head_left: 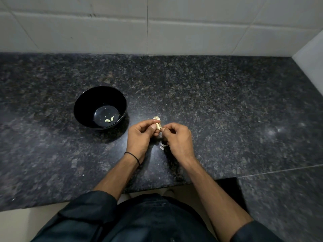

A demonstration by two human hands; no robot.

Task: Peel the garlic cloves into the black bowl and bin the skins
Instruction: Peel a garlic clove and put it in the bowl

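The peeling step is in hand, and the task looks early. The black bowl point(83, 105) stands on the bench point(227, 102) with only two small peeled cloves point(108, 120) on its floor. Just right of the bowl and a little nearer the person, the left hand point(139, 135) pinches a garlic clove point(158, 126) between thumb and curled fingers. The right hand point(176, 137) is closed on the clove's other end, thumb and forefinger nipping what seems to be a flap of skin. A pale garlic piece point(156, 118) shows just beyond the left fingers; whether it is held or lies on the bench cannot be told. A few loose skins point(163, 146) lie on the bench under the right hand, further from the bowl. The next move likely calls for stripping the skin off, carrying the bare clove across to the bowl, and gathering the skins later; no bin is in view.
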